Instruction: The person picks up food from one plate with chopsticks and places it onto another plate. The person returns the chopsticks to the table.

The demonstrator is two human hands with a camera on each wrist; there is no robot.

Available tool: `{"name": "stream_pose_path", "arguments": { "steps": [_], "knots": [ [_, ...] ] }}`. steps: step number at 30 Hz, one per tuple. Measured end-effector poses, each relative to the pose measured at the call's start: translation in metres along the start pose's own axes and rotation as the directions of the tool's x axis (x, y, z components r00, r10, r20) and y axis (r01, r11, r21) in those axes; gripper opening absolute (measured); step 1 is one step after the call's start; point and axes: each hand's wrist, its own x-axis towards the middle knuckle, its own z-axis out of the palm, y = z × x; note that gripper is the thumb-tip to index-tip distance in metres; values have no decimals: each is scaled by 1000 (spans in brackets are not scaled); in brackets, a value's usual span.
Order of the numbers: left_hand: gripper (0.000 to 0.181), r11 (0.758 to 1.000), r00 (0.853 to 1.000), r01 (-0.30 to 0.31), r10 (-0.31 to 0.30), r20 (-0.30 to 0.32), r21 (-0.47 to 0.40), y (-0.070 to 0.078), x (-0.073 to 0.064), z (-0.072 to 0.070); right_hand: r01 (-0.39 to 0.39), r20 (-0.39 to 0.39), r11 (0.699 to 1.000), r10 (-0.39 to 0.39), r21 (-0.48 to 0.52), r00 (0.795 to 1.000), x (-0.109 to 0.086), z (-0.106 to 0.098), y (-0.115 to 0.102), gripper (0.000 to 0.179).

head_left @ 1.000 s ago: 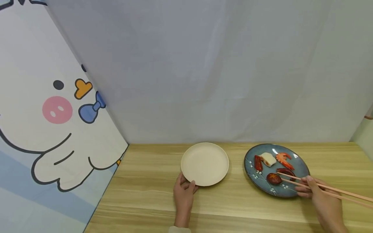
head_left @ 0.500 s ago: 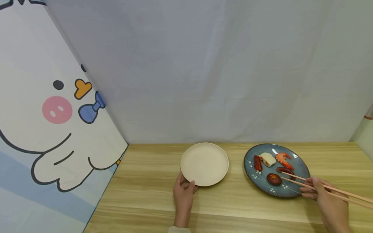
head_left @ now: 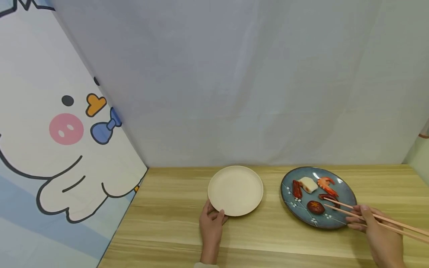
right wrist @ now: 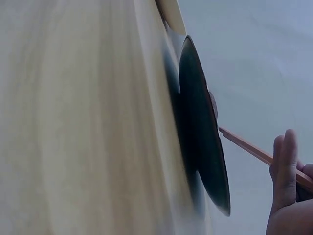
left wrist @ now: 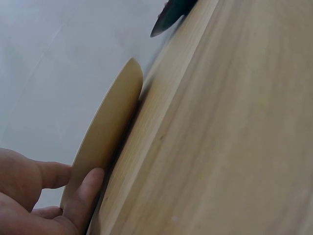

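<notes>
My left hand grips the near left rim of a round cream plate, its thumb and fingers on either side of the edge in the left wrist view. My right hand holds a pair of pale wooden chopsticks, their tips spread over a blue-grey plate. One tip is at a dark red curved food piece; whether it touches is unclear. The other tip points toward a brown mushroom cap. Also on that plate are an orange-red shrimp, a white piece and a reddish-brown chunk.
Both plates stand on a wood-grain table, a gap between them. Behind the table hangs a pale grey cloth. A panel with a cartoon bird borders the left side.
My right hand has drawn slightly right with the chopsticks, whose tips have shifted right and spread a little wider. The left hand, both plates and the food look unmoved; the head view has tilted slightly.
</notes>
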Motion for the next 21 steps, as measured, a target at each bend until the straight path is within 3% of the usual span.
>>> {"name": "stream_pose_path", "arguments": {
  "steps": [6,14,21],
  "knots": [
    [69,1000,1000,-2,2,10,12,-1,-1,-1,34,30,999,-34,-17,999,-2,8,-2,25],
    [68,1000,1000,-2,2,17,5,-2,-1,-2,139,156,990,-133,-27,979,-8,26,-5,29],
    [68,1000,1000,-10,10,12,4,-2,0,-2,185,193,975,-159,-126,968,-13,47,-10,28]
  ]
}}
